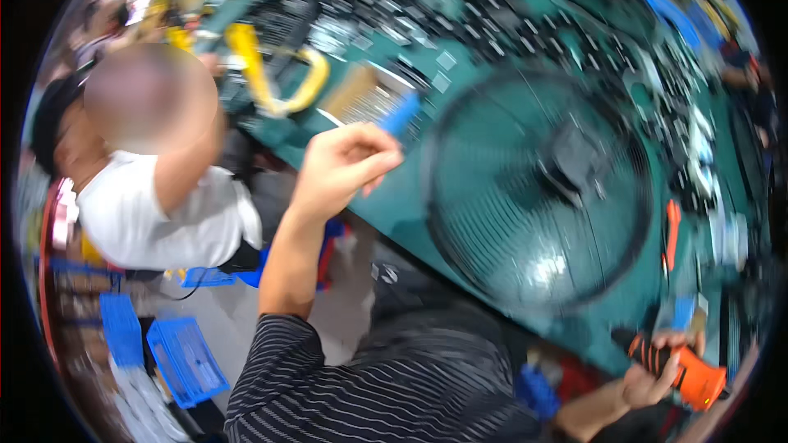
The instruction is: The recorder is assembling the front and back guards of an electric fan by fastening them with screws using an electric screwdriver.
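My left hand (349,164) is raised over the bench's near edge, its fingertips curled together in a pinch. What it holds, if anything, is hidden. Just behind its fingers shows a blurred blue piece (400,115), in front of a small box of metal parts (369,94); I cannot tell whether the hand touches it. A large round black wire fan grille (484,230) lies on the green bench, with a dark motor hub (577,154) at its middle. At the lower right, my right hand (652,379) grips an orange and black cordless power screwdriver (698,379).
Many small black and silver parts (492,16) cover the green bench's far side. A yellow frame (271,82) stands left of the box. An orange-red tool (671,234) lies right of the grille. A co-worker in white (164,213) sits at left, above blue crates (187,361).
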`<action>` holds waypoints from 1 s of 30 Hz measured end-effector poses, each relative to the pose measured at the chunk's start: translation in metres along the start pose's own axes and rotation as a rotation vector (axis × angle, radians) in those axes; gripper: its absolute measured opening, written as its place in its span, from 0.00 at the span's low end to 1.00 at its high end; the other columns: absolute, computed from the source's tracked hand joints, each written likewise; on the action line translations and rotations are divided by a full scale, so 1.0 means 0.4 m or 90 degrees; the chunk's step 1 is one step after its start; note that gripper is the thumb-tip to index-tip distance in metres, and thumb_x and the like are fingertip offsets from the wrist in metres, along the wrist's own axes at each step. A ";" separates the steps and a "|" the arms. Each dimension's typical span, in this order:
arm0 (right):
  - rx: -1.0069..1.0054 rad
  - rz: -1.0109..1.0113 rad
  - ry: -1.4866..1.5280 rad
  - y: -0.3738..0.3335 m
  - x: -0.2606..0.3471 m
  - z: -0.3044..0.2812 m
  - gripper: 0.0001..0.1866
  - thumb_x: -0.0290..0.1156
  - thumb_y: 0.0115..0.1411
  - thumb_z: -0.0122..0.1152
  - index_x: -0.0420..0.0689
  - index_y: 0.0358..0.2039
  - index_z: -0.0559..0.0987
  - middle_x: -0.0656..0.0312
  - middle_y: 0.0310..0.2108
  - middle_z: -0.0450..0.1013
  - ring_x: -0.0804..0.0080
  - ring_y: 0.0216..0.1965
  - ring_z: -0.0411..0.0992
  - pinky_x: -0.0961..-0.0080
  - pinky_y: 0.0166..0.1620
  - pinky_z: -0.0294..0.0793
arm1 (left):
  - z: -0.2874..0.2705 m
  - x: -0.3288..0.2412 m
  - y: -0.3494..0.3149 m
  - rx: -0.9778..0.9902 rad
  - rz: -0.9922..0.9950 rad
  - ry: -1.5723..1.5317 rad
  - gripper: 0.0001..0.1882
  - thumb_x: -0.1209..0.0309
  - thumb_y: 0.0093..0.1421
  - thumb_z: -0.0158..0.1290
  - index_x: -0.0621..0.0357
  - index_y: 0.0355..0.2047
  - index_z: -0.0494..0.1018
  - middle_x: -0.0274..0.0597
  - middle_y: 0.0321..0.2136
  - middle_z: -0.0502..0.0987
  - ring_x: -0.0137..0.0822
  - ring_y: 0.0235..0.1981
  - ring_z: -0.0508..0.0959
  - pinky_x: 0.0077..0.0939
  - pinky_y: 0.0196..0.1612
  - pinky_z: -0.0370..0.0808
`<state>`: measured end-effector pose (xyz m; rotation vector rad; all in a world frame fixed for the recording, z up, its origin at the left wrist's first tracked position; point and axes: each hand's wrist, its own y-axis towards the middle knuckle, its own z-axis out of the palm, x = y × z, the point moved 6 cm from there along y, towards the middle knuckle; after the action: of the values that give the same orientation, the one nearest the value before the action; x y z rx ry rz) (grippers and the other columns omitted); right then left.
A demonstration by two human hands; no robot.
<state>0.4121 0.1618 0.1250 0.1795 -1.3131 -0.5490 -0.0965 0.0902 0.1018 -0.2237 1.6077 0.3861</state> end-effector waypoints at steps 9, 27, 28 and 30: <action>0.222 -0.057 0.492 -0.080 0.114 0.161 0.23 0.24 0.57 0.64 0.36 0.49 0.65 0.60 0.25 0.72 0.71 0.18 0.74 0.78 0.21 0.80 | 0.579 0.177 -0.359 0.306 -0.578 -0.716 0.13 0.61 0.69 0.51 0.56 0.32 0.69 0.36 0.27 0.67 0.24 0.20 0.63 0.17 0.22 0.61; 0.260 -0.013 0.371 -0.104 0.082 0.147 0.23 0.27 0.56 0.65 0.40 0.49 0.66 0.62 0.26 0.73 0.74 0.20 0.73 0.79 0.25 0.78 | 0.660 0.214 -0.367 0.350 -0.644 -0.688 0.13 0.63 0.69 0.51 0.59 0.32 0.71 0.36 0.28 0.71 0.23 0.19 0.64 0.16 0.21 0.60; 0.258 -0.007 0.369 -0.104 0.080 0.145 0.23 0.26 0.53 0.66 0.37 0.46 0.67 0.62 0.25 0.72 0.76 0.20 0.73 0.82 0.27 0.78 | 0.663 0.214 -0.366 0.356 -0.635 -0.700 0.13 0.63 0.69 0.51 0.59 0.32 0.71 0.36 0.28 0.71 0.23 0.19 0.64 0.16 0.21 0.60; 0.276 -0.010 0.342 -0.099 0.083 0.142 0.23 0.26 0.52 0.67 0.37 0.46 0.67 0.62 0.26 0.72 0.76 0.20 0.73 0.82 0.26 0.78 | 0.665 0.226 -0.369 0.353 -0.654 -0.668 0.13 0.63 0.69 0.52 0.59 0.32 0.71 0.37 0.28 0.72 0.22 0.18 0.64 0.17 0.20 0.60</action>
<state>0.3521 0.1219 0.1517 0.6499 -0.8865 -0.1957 0.1974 0.0628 -0.0148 -0.3125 0.3799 -0.6592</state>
